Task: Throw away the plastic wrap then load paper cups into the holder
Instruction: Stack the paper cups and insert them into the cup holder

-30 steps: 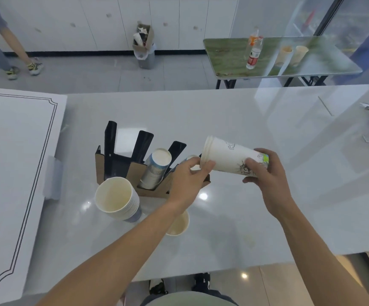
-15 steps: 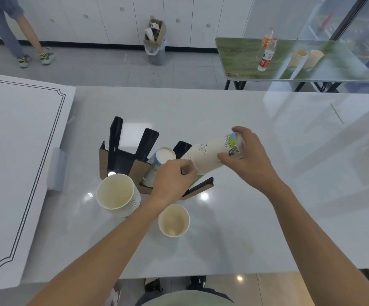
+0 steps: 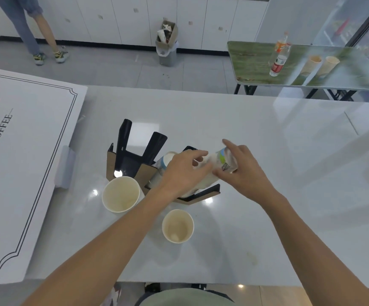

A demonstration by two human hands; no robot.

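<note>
A black and cardboard cup holder (image 3: 132,160) stands on the white counter (image 3: 267,173). A stack of white printed paper cups (image 3: 220,161) lies tilted in the holder's right slot, mouth end down. My right hand (image 3: 243,173) grips its upper end and my left hand (image 3: 183,171) rests on its lower part, hiding it. Another cup stack (image 3: 164,161) sits in the middle slot. In front of the holder stand a wide stack of open cups (image 3: 120,194) and one smaller cup (image 3: 177,226).
A large white coffee sign board (image 3: 13,164) covers the counter's left side. Beyond the counter are a bin with a cardboard box (image 3: 167,44), a person's legs (image 3: 40,34), and a green table (image 3: 300,65) with bottles and cups.
Both hands have carried the printed cup stack left and down, from held level above the counter into the holder's right slot. The camera has tilted a little.
</note>
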